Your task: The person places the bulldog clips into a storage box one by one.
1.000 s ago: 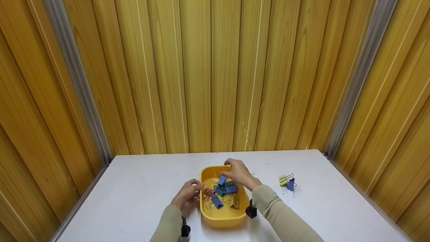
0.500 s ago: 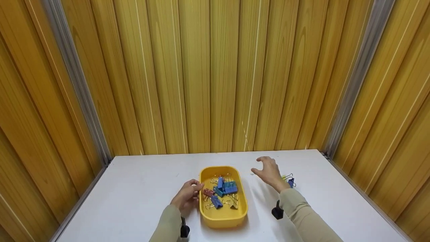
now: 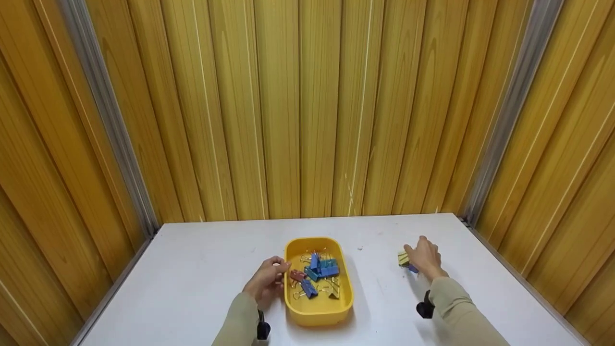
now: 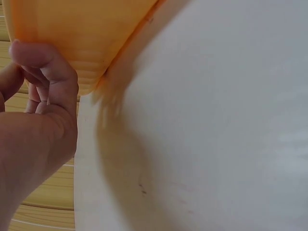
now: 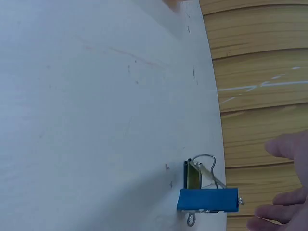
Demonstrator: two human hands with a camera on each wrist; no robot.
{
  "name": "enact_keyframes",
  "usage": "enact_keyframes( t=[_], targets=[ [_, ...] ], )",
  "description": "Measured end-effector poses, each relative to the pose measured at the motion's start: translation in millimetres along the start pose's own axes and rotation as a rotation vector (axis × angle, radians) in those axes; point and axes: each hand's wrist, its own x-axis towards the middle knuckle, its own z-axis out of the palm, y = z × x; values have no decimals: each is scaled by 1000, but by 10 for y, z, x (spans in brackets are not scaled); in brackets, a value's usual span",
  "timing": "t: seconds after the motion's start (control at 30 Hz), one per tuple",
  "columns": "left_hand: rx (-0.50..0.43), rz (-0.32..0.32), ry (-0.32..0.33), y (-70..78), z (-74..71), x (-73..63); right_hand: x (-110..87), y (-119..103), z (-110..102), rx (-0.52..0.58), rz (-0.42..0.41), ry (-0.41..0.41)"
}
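Note:
My left hand [image 3: 267, 278] holds the left rim of a yellow plastic tray [image 3: 319, 318], thumb at the rim and the other fingers curled along the outer wall. Blue, teal, red and yellow binder clips lie jumbled in the tray, among them a red one [image 3: 297, 275]. Off to the right, my right hand [image 3: 425, 255] hovers over two more binder clips, its fingers spread. The yellow clip [image 3: 402, 259] shows beside the thumb. In the right wrist view, the blue clip [image 5: 208, 199] lies against the yellow one, and the fingers [image 5: 284, 211] are apart from both.
A white tabletop [image 3: 206, 278] carries everything and ends at a wood-patterned back wall [image 3: 278, 120]. Similar side walls with metal corner posts [image 3: 509, 110] stand at left and right. Black wrist cameras [image 3: 424, 307] sit under the cuffs.
My right hand has moved from over the tray, its fingers spread and holding nothing, rightward to the two loose clips. The left hand and the tray have stayed in place.

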Motion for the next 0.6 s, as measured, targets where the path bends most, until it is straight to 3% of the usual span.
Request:
enact_keyframes(
  t=[0.23,0.6],
  targets=[
    [-6,23,-26,-9,-5,-2,-32,187,-13,-10,50,-88],
    [-4,33,-21,-14,-17,5,-31,303,17,31,56,-89]
  ],
)
